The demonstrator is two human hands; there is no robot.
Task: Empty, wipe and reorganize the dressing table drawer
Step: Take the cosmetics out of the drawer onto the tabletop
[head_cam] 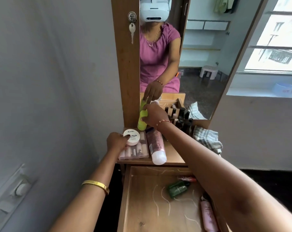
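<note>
The wooden drawer [135, 206] stands pulled open below the dressing table top [173, 153]. Inside it lie a green bottle [178, 189], a pink bottle [208, 216] at the right wall and a small red tube [187, 178] at the back. My right hand [154, 114] grips a lime-green bottle [142, 120] standing against the mirror [192, 56]. My left hand [117, 142] holds a round white jar [131, 137] on top of a clear case of small cosmetics [135, 152].
A large pink-and-white bottle [156, 148] lies on the table top. Several dark nail polish bottles [182, 121] stand at the back. A checked cloth [207, 138] sits at the right. A key [132, 30] hangs from the frame's lock. A grey wall is at the left.
</note>
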